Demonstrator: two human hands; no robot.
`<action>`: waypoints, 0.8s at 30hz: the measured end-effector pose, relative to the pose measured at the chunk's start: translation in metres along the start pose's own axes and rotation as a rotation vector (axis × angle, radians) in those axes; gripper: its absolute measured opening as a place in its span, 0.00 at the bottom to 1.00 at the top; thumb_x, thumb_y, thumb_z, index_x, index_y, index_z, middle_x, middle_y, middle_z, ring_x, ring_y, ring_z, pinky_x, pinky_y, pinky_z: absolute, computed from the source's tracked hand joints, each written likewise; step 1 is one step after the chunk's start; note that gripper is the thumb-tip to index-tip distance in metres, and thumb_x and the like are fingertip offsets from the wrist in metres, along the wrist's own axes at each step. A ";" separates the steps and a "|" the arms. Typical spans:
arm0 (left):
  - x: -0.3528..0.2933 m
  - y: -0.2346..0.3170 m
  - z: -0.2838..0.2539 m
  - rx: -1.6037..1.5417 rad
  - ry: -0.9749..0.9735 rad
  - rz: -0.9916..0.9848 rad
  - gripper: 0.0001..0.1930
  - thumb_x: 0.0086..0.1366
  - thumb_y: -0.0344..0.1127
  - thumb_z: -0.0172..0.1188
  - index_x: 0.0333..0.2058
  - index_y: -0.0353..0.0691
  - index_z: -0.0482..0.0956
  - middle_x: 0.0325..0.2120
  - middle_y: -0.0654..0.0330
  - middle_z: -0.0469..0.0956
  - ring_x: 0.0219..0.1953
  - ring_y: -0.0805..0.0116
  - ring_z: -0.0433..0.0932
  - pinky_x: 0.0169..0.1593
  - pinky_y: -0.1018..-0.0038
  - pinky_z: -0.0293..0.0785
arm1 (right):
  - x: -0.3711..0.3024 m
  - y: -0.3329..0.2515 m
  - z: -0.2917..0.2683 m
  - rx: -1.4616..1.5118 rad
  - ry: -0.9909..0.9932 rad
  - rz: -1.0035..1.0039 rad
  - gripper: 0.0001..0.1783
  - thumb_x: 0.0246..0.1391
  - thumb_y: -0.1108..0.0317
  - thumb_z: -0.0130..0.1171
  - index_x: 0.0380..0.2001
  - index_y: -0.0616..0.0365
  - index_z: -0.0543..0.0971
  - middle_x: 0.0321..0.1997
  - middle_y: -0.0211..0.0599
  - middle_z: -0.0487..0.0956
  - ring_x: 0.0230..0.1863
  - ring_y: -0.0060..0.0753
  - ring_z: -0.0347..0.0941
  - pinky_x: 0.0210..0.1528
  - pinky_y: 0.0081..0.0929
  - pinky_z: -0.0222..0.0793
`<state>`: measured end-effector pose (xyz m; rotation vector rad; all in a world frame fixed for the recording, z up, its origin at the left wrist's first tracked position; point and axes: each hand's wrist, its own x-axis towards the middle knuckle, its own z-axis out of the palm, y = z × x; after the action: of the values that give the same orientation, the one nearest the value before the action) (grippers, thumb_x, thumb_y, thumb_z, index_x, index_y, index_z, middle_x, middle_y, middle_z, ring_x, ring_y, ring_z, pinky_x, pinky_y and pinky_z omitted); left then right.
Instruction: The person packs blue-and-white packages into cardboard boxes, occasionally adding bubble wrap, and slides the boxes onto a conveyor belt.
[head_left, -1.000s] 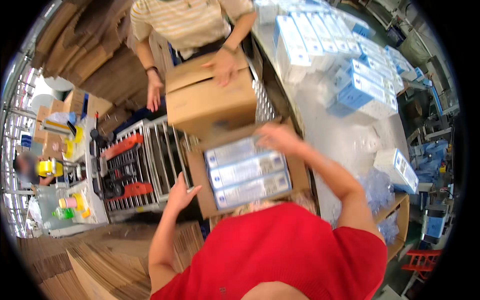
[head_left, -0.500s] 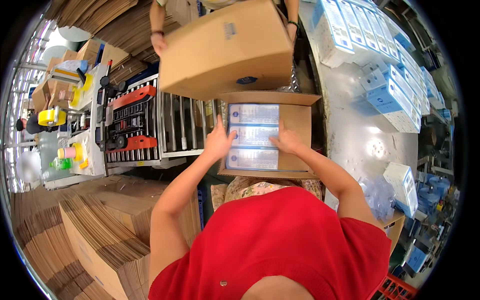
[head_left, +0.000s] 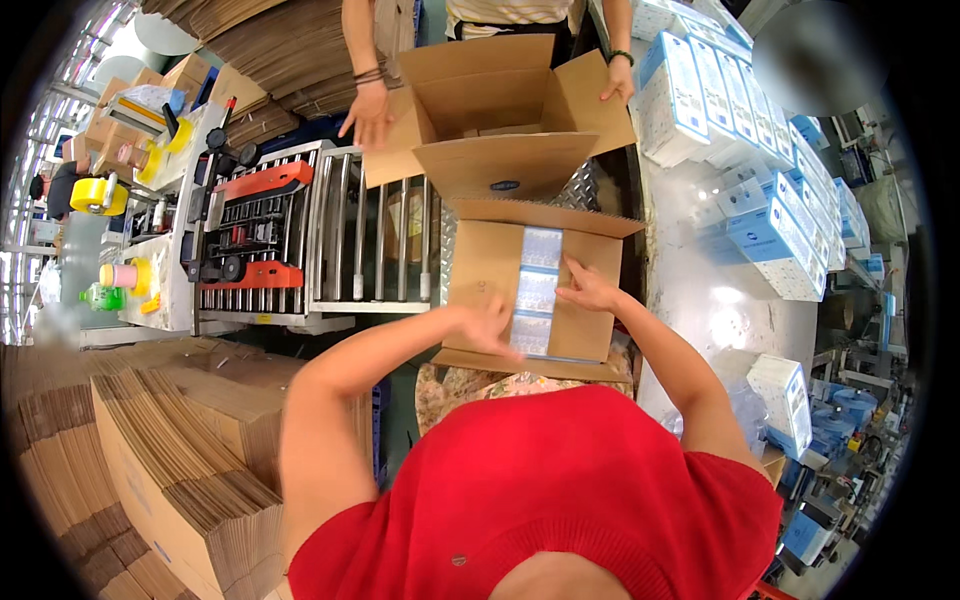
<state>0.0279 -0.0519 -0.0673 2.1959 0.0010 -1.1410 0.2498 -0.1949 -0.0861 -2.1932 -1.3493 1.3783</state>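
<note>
In front of me stands a cardboard carton [head_left: 590, 335] with its left flap [head_left: 485, 265] and right flap folded inward. A strip of white-and-blue boxes [head_left: 537, 290] shows between the two flaps. My left hand [head_left: 487, 326], slightly blurred, lies over the left flap with its fingers apart. On the right flap rests my right hand [head_left: 592, 289], fingers stretched toward the boxes. The carton's far and near flaps stand outward. Just beyond it is a second, open carton [head_left: 505, 165]; a co-worker's hands [head_left: 370, 118] are at its side flaps.
A roller conveyor [head_left: 375, 240] with a red-and-black taping machine [head_left: 255, 225] lies to the left. Flattened cartons [head_left: 180, 470] are stacked at lower left. The metal table [head_left: 690, 260] on the right bears rows of white-and-blue boxes [head_left: 780, 235] and a single one [head_left: 782, 400] nearer me.
The left flap of my carton has come down over the boxes, and my left hand has moved down and nearer me. The co-worker's carton was tilted in the air and now stands upright, open.
</note>
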 end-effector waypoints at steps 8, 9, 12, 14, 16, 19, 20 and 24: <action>-0.012 -0.021 0.002 0.150 0.777 -0.133 0.44 0.51 0.48 0.68 0.61 0.35 0.56 0.61 0.43 0.54 0.62 0.43 0.55 0.62 0.59 0.58 | -0.026 -0.030 -0.063 -0.255 0.856 -0.415 0.20 0.50 0.66 0.60 0.47 0.59 0.74 0.39 0.43 0.74 0.42 0.48 0.67 0.46 0.36 0.65; 0.002 -0.031 0.012 0.184 1.043 -0.214 0.45 0.50 0.47 0.69 0.61 0.34 0.56 0.60 0.44 0.55 0.61 0.44 0.56 0.62 0.60 0.59 | -0.033 -0.053 -0.079 -0.258 1.102 -0.498 0.13 0.47 0.73 0.61 0.39 0.60 0.76 0.37 0.44 0.73 0.40 0.47 0.67 0.41 0.39 0.64; 0.017 -0.038 0.035 -0.151 1.370 -0.237 0.51 0.47 0.42 0.72 0.64 0.35 0.49 0.59 0.44 0.56 0.62 0.45 0.56 0.62 0.59 0.60 | -0.025 -0.019 -0.084 -0.376 1.009 -0.475 0.07 0.48 0.71 0.59 0.31 0.60 0.76 0.36 0.42 0.72 0.39 0.45 0.67 0.39 0.38 0.63; 0.016 -0.043 0.047 -0.531 1.485 -0.175 0.52 0.47 0.41 0.72 0.65 0.35 0.47 0.61 0.44 0.54 0.63 0.47 0.55 0.63 0.60 0.59 | -0.035 0.036 -0.025 -0.437 0.633 -0.328 0.06 0.49 0.69 0.59 0.30 0.59 0.75 0.37 0.41 0.73 0.40 0.45 0.68 0.41 0.37 0.64; 0.036 -0.051 0.053 -0.943 1.611 -0.014 0.48 0.51 0.37 0.69 0.65 0.34 0.47 0.63 0.44 0.51 0.65 0.51 0.55 0.64 0.63 0.57 | -0.049 0.051 0.003 -0.470 0.591 -0.344 0.08 0.50 0.67 0.59 0.31 0.59 0.74 0.40 0.42 0.73 0.42 0.47 0.68 0.46 0.39 0.63; 0.050 -0.076 0.048 -0.799 1.550 0.003 0.44 0.56 0.37 0.66 0.64 0.32 0.49 0.64 0.43 0.53 0.65 0.50 0.56 0.65 0.65 0.55 | -0.026 0.057 0.047 -0.260 0.959 -0.210 0.14 0.52 0.65 0.57 0.40 0.59 0.72 0.52 0.47 0.68 0.55 0.51 0.61 0.58 0.42 0.56; 0.056 -0.086 0.051 -0.677 1.526 -0.038 0.42 0.57 0.38 0.64 0.64 0.32 0.49 0.63 0.43 0.55 0.65 0.49 0.56 0.65 0.64 0.54 | -0.019 0.060 0.057 -0.147 0.933 -0.101 0.21 0.52 0.67 0.57 0.49 0.61 0.68 0.60 0.53 0.59 0.63 0.54 0.51 0.65 0.44 0.46; 0.046 -0.114 0.020 -0.636 1.409 -0.026 0.39 0.60 0.42 0.61 0.63 0.30 0.52 0.62 0.42 0.56 0.65 0.48 0.56 0.66 0.65 0.53 | 0.000 0.059 0.074 0.147 1.003 -0.049 0.36 0.62 0.61 0.49 0.66 0.65 0.48 0.68 0.58 0.49 0.68 0.55 0.44 0.69 0.43 0.40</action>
<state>0.0092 0.0140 -0.1716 1.9204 0.8422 0.5338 0.2246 -0.2473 -0.1610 -2.1932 -0.8497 0.2070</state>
